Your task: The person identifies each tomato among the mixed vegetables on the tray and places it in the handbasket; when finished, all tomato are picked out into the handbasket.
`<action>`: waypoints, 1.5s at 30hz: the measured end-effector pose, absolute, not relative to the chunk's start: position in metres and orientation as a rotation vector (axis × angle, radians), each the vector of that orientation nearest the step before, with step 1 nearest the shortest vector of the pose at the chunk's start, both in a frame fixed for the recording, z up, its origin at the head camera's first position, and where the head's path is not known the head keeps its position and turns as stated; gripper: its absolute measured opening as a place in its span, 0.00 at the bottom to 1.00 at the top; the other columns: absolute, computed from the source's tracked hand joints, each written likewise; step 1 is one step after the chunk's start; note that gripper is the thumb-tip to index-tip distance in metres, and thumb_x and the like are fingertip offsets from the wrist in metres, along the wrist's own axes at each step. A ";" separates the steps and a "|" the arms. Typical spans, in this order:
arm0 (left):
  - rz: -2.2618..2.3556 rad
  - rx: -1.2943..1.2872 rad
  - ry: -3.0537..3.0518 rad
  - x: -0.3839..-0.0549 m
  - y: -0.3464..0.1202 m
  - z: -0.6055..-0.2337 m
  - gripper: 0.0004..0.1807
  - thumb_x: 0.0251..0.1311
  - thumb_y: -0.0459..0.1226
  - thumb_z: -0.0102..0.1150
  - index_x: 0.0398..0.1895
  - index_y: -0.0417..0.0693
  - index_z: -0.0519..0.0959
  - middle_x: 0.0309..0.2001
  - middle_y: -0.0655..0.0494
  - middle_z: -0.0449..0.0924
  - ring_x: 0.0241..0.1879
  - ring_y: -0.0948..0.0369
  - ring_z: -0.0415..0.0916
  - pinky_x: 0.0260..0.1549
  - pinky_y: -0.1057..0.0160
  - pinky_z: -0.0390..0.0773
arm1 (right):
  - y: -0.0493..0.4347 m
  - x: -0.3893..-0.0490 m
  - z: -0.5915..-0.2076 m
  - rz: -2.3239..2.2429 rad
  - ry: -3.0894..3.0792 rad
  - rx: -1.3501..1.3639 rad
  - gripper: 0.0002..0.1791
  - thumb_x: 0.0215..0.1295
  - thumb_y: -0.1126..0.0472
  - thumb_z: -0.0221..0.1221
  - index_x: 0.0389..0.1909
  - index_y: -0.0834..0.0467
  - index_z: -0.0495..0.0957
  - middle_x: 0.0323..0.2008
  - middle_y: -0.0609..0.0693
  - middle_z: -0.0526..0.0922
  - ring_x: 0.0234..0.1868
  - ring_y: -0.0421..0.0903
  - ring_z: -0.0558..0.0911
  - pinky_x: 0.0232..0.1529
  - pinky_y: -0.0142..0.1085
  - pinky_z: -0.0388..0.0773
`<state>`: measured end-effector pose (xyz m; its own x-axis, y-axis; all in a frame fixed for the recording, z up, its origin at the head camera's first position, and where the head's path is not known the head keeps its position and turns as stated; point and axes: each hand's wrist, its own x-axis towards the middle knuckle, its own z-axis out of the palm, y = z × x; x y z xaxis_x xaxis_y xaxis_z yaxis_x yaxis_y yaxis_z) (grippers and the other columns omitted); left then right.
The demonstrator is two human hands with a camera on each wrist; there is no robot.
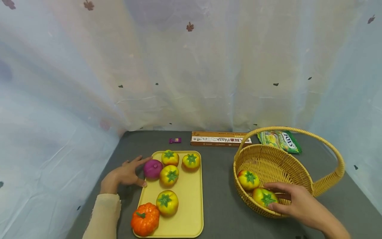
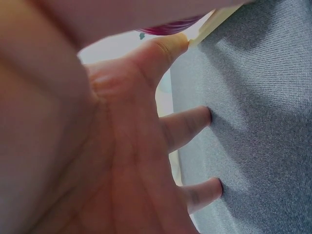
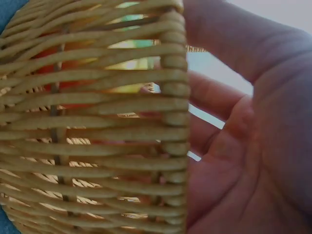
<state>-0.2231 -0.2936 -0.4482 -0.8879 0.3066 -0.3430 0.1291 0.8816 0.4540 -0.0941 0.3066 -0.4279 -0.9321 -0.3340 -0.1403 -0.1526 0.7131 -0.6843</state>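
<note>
My left hand (image 1: 126,172) is spread at the left edge of the yellow tray (image 1: 189,199), thumb and index finger at its rim beside a purple onion-like vegetable (image 1: 153,169). In the left wrist view, two other fingertips rest on the grey cloth (image 2: 263,126). On the tray lie several yellow persimmons (image 1: 167,202) with green leaf tops and an orange pumpkin (image 1: 145,219). My right hand (image 1: 298,202) reaches into the wicker basket (image 1: 277,159) and grips a persimmon (image 1: 264,196) between thumb and fingers. Another persimmon (image 1: 248,180) lies beside it. Basket weave partly hides those fingers in the right wrist view.
Behind the tray lie a small purple wrapped candy (image 1: 175,140) and a long pasta box (image 1: 221,139). A green candy bag (image 1: 280,141) lies behind the basket, whose tall handle (image 1: 325,142) arches over it. Pale curtains (image 1: 179,66) enclose the table.
</note>
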 end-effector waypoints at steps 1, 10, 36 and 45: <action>0.597 0.318 2.638 -0.223 -0.293 -0.448 0.60 0.53 0.49 0.86 0.88 0.56 0.61 0.87 0.28 0.45 0.77 0.10 0.40 0.63 0.07 0.52 | 0.307 -0.094 -0.428 -1.032 2.667 -0.385 0.30 0.71 0.46 0.73 0.69 0.55 0.83 0.65 0.57 0.87 0.55 0.41 0.91 0.50 0.30 0.87; 0.592 0.323 2.636 -0.223 -0.294 -0.448 0.61 0.53 0.49 0.86 0.88 0.57 0.61 0.87 0.28 0.44 0.77 0.10 0.40 0.63 0.07 0.52 | 0.299 -0.090 -0.417 -0.930 2.845 -0.326 0.32 0.69 0.42 0.74 0.68 0.51 0.84 0.65 0.55 0.88 0.54 0.52 0.92 0.51 0.43 0.91; 0.569 0.305 2.638 -0.222 -0.293 -0.445 0.61 0.53 0.49 0.86 0.88 0.57 0.60 0.87 0.28 0.44 0.77 0.10 0.40 0.62 0.07 0.53 | 0.135 -0.121 -0.443 -1.598 2.220 -0.972 0.34 0.66 0.58 0.78 0.73 0.41 0.81 0.67 0.42 0.87 0.69 0.49 0.86 0.71 0.41 0.81; 0.579 0.308 2.636 -0.223 -0.291 -0.445 0.60 0.54 0.48 0.86 0.88 0.57 0.60 0.87 0.28 0.44 0.77 0.10 0.40 0.63 0.07 0.53 | 0.082 -0.134 -0.469 -1.564 2.205 -0.943 0.31 0.66 0.50 0.78 0.70 0.47 0.84 0.65 0.54 0.89 0.65 0.54 0.88 0.69 0.42 0.83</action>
<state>-0.2225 -0.2915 -0.4447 -0.8862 0.2983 -0.3546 0.1223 0.8887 0.4419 -0.1340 0.0821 -0.4686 -0.7486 -0.6478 0.1413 -0.3473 0.2015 -0.9159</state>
